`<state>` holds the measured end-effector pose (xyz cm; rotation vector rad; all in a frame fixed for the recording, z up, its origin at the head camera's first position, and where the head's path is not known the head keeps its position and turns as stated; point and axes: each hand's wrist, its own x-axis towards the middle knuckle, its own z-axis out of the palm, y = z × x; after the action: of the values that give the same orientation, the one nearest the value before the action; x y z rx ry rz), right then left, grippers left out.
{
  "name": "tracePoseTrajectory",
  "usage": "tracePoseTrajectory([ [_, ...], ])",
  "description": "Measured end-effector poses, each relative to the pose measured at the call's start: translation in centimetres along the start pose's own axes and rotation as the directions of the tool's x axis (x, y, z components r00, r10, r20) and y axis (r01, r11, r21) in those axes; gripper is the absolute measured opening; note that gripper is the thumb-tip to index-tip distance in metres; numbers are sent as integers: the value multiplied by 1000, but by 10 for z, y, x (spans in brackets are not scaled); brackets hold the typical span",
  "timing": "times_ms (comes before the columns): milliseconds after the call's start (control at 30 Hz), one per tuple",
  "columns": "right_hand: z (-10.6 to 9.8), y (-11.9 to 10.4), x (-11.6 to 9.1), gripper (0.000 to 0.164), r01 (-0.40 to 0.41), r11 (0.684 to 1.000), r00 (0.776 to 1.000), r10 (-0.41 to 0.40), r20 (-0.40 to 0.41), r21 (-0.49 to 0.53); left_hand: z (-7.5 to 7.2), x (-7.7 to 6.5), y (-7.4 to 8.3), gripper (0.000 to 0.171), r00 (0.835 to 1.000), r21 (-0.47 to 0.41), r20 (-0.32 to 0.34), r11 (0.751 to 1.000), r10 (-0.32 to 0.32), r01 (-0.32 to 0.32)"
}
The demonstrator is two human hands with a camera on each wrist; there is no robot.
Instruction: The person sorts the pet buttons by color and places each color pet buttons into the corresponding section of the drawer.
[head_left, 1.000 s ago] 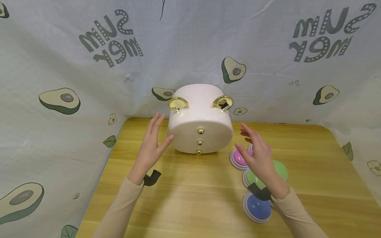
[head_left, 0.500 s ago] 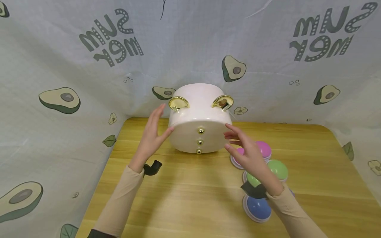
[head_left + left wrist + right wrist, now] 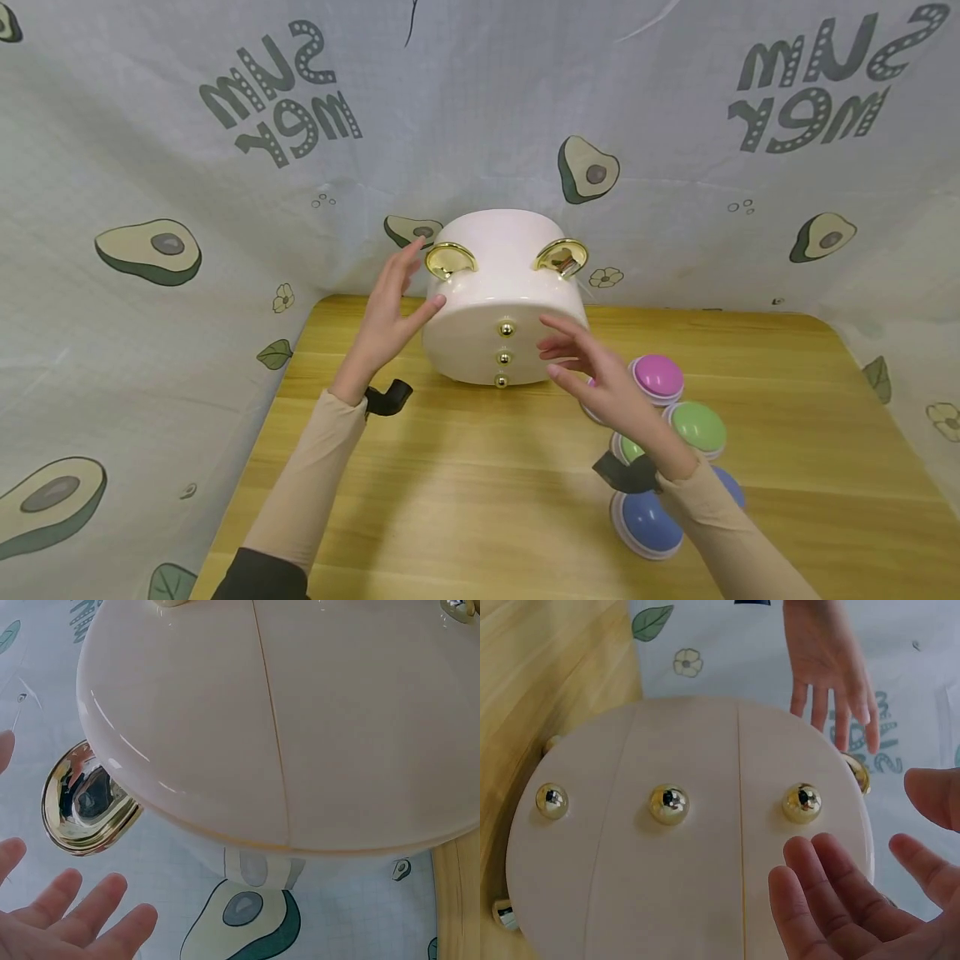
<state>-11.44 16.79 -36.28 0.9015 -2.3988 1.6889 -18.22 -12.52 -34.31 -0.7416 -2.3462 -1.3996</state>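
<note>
A glossy white rounded box (image 3: 465, 346) stands at the back middle of the table in the head view. It has two gold ear-shaped pieces (image 3: 450, 260) on top and a row of gold ball knobs (image 3: 669, 804) down its front. Thin seams divide that front, as the right wrist view shows. Beside the box's left side is my left hand (image 3: 384, 327), fingers spread and holding nothing. My right hand (image 3: 609, 392), its fingers loosely bent, hovers before the box's right front near the upper knob. I cannot tell whether either hand touches the box.
Right of the box lie several dome-topped round buttons with white rims: pink (image 3: 660, 376), green (image 3: 698, 427) and blue (image 3: 651, 523). My right arm partly covers some. A pale cloth (image 3: 480, 117) printed with avocados hangs behind the wooden table (image 3: 465, 500).
My right hand has moved left, from above the buttons to the box's front. My left hand has shifted slightly up and forward along the box's left side. The box and buttons have stayed put.
</note>
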Motion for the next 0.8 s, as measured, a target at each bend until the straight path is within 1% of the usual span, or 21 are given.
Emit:
tracePoseTrajectory([
  [333,4,0,5,56,-71,997,995,68,78,30,0,15,-4,71,998,-45,66,999,-6,9],
  [467,7,1,7,56,-99,993,990,92,108,58,1,22,-6,74,995,-64,103,998,-7,13],
  [633,10,3,10,56,-113,987,986,97,136,112,3,29,-7,77,990,-99,140,995,-10,24],
  [800,13,5,13,56,-113,982,982,88,166,149,-2,32,16,70,987,-127,161,991,-6,27],
])
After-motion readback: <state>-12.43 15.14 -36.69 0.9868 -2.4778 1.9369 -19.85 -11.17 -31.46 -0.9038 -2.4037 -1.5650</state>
